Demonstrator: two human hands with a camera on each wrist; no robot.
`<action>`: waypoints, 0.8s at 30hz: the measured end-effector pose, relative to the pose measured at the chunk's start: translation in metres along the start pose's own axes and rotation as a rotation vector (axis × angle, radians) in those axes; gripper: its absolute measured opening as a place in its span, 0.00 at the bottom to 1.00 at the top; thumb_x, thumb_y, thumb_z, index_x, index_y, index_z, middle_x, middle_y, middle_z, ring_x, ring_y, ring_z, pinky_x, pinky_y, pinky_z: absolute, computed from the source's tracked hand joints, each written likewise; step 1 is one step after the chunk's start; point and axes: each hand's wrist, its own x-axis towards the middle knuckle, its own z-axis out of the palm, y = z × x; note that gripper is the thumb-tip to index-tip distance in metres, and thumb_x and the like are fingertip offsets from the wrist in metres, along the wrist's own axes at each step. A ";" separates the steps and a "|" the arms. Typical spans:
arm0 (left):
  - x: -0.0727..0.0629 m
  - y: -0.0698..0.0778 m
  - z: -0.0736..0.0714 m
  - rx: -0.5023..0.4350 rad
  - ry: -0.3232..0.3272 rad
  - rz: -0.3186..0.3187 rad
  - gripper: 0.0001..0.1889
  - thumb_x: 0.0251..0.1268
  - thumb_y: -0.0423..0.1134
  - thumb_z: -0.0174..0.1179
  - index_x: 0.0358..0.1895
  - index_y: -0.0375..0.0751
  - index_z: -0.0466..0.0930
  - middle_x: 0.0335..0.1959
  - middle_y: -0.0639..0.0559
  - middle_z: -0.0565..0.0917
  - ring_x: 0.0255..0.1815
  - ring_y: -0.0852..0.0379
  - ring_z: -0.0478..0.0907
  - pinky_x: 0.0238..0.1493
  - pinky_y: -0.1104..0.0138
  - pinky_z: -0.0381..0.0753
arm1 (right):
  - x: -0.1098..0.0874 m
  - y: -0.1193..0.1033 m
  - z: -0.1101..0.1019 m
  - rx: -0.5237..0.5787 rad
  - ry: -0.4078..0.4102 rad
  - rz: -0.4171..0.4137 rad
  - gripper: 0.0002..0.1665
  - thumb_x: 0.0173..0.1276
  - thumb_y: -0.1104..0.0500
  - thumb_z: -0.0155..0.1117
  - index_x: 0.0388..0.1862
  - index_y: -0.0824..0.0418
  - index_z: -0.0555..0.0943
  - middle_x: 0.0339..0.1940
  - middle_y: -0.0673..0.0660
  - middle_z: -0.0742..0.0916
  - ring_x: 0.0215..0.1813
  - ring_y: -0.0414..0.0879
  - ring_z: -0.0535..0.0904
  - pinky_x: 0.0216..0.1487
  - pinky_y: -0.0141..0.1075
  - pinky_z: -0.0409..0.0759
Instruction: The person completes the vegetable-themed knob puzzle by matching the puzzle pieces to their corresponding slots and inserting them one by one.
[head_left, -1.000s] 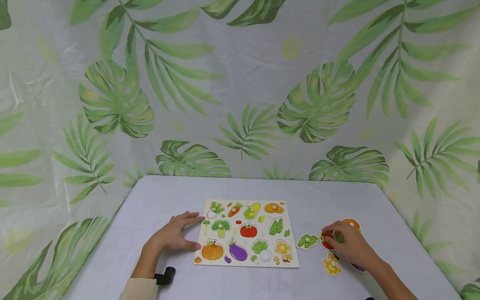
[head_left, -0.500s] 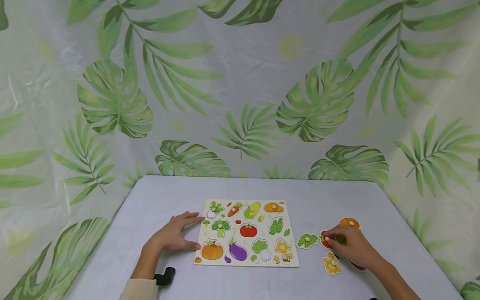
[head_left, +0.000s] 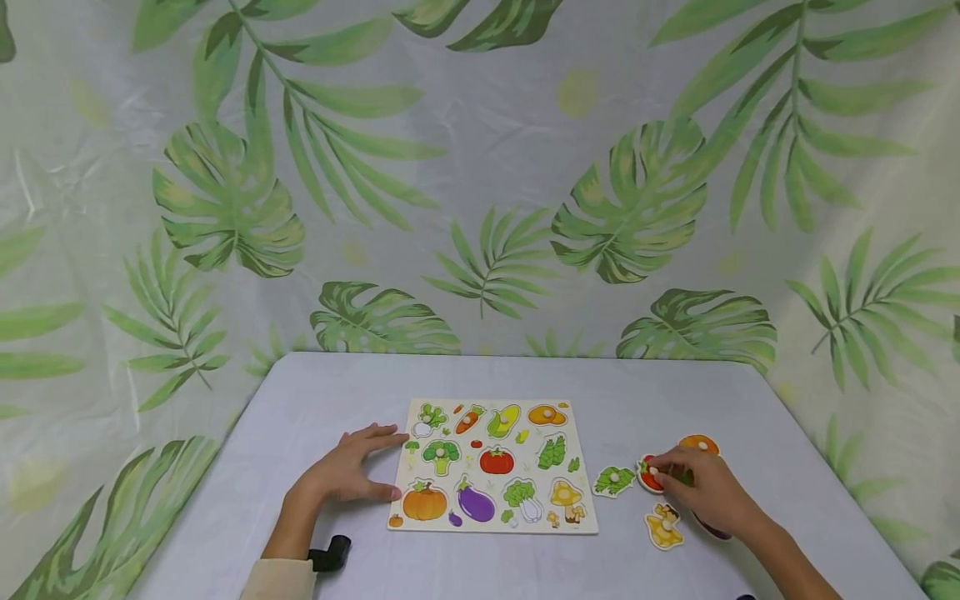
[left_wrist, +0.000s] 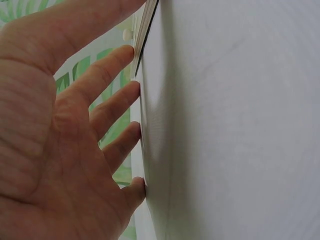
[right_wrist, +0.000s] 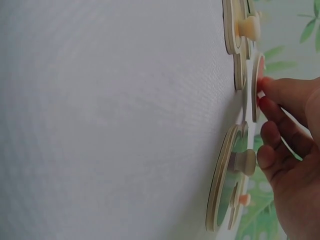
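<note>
Tomato piece lay right of the board, in the right hand's fingers

The white bench carried everything. On it the board lay flat, its tomato picture almost straight to the left of the loose tomato piece and slightly farther from the person. That leftward line, by my judgement, was what any shift of the piece turned on, and the green leafy piece lay across it, just beside the board.

The right hand was much the nearer, reaching in from the piece's right. Its thumb and forefinger were narrow, pinching the piece at its pale knob; the left hand spread its fingers wide, fingertips at the board's left edge. Nearly round, the piece showed no marked long axis. Whether it had left the bench could not be told. The mushroom piece lay just nearer the person.

Compared with a second earlier, the tomato piece had shifted slightly leftward and away from the person; the board and left hand had stayed put.
</note>
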 end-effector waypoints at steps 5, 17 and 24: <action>0.000 0.000 0.000 0.002 -0.003 0.002 0.47 0.45 0.61 0.78 0.73 0.55 0.74 0.79 0.45 0.68 0.82 0.32 0.54 0.79 0.29 0.42 | 0.004 -0.003 0.000 -0.027 0.034 -0.016 0.10 0.66 0.62 0.75 0.46 0.54 0.90 0.39 0.46 0.89 0.34 0.31 0.74 0.32 0.28 0.78; -0.001 0.002 -0.001 -0.015 -0.003 -0.007 0.46 0.45 0.59 0.78 0.73 0.54 0.75 0.79 0.45 0.68 0.83 0.32 0.54 0.79 0.29 0.41 | 0.017 -0.013 0.003 -0.067 0.102 -0.026 0.09 0.66 0.58 0.75 0.45 0.53 0.91 0.36 0.43 0.88 0.34 0.32 0.74 0.31 0.29 0.76; 0.000 0.001 0.000 -0.005 -0.002 -0.005 0.46 0.45 0.60 0.78 0.73 0.55 0.75 0.79 0.45 0.69 0.82 0.32 0.55 0.79 0.29 0.42 | 0.022 -0.020 0.007 -0.041 0.141 -0.064 0.06 0.66 0.54 0.75 0.41 0.51 0.91 0.34 0.42 0.87 0.36 0.37 0.75 0.32 0.29 0.75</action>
